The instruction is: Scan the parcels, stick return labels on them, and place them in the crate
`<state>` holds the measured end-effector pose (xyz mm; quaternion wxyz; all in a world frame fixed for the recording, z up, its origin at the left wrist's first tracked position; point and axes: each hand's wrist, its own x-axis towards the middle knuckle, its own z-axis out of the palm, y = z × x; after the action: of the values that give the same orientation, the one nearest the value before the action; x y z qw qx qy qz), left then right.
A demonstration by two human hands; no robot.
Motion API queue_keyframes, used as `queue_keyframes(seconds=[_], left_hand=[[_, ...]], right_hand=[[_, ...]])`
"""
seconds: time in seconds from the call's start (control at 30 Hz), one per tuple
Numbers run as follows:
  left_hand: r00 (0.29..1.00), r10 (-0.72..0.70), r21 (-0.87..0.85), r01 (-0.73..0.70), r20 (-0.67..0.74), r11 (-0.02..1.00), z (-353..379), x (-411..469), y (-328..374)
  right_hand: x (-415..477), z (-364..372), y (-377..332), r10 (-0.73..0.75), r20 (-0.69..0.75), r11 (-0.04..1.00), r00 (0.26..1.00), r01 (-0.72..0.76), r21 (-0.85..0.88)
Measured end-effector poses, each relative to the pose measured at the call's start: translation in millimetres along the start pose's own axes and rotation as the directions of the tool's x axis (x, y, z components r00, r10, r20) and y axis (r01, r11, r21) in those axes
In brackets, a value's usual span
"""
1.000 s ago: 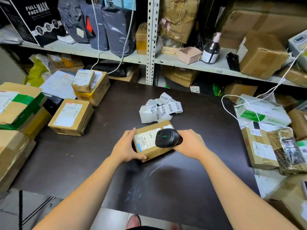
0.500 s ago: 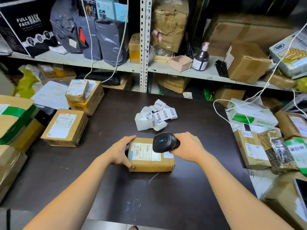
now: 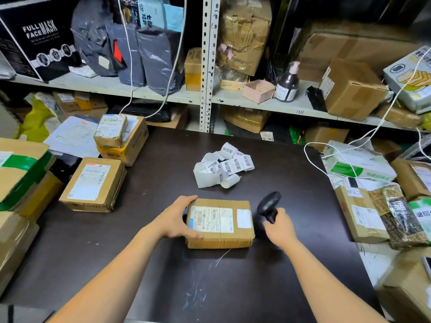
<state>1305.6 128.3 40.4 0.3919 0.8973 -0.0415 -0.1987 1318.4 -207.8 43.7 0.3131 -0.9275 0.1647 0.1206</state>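
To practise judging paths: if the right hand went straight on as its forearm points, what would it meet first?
Likely the parcel, at its far right corner: the right hand, gripping the scanner, points up-left at it. Past that, the return labels; depth is unclear.

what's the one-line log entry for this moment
left hand holds parcel | right hand grips scanner beside parcel | label strip loose behind parcel

I have the parcel (image 3: 219,223) lying mid-table (image 3: 291,276), with the left hand (image 3: 177,217) gripping its left end. The scanner (image 3: 268,206), held in the right hand (image 3: 278,227), is just right of it. The labels (image 3: 224,165) lie farther back, the boxes (image 3: 93,184) are at the left edge, and the shelf (image 3: 279,106) is behind.
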Motion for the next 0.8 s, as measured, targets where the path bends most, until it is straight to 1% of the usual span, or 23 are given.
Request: queue_keyframes(seconds=[0.1, 0.3, 0.4, 0.47, 0.53, 0.6, 0.67, 0.73, 0.8], left_hand=[[0.997, 0.025, 0.065, -0.021, -0.075, 0.998, -1.0, 6.4, 4.5], [0.97, 0.144, 0.246, -0.093, -0.196, 0.965, -12.1, 33.2, 17.7], [0.945, 0.17, 0.275, -0.091, -0.281, 0.957, -14.1, 50.7, 26.5], [0.937, 0.178, 0.294, -0.087, -0.3, 0.952, -11.2, 64.9, 35.1], [0.93, 0.175, 0.305, -0.073, -0.322, 0.95, -8.1, 80.7, 44.3], [0.911, 0.187, 0.31, -0.069, -0.367, 0.948, -5.1, 99.4, 53.9], [0.891, 0.193, 0.319, -0.058, -0.41, 0.946, -3.0, 115.3, 64.6], [0.88, 0.168, 0.31, -0.025, -0.444, 0.95, 0.0, 131.7, 73.4], [0.878, 0.132, 0.318, 0.024, -0.46, 0.948, 1.7, 143.7, 79.3]], right_hand=[[2.7, 12.4, 12.8, 0.085, -0.055, 0.995, 0.995, -0.088, -0.049], [-0.1, 35.4, 14.9, 0.151, -0.144, 0.988, 0.978, -0.147, 0.036], [-1.9, 38.6, 9.3, 0.204, -0.161, 0.979, 0.966, -0.2, 0.037], [-4.7, 37.0, 6.1, 0.221, -0.175, 0.974, 0.959, -0.224, 0.002], [-5.4, 32.7, -1.7, 0.231, -0.229, 0.973, 0.946, -0.23, 0.033], [-1.7, 28.2, -10.4, 0.207, -0.337, 0.977, 0.918, -0.177, 0.118], [6.0, 24.3, -21.8, 0.135, -0.437, 0.983, 0.889, -0.065, 0.171], [19.7, 21.8, -36.2, 0.019, -0.444, 0.982, 0.896, 0.067, 0.178], [37.8, 24.4, -54.2, -0.1, -0.378, 0.967, 0.92, 0.179, 0.179]])
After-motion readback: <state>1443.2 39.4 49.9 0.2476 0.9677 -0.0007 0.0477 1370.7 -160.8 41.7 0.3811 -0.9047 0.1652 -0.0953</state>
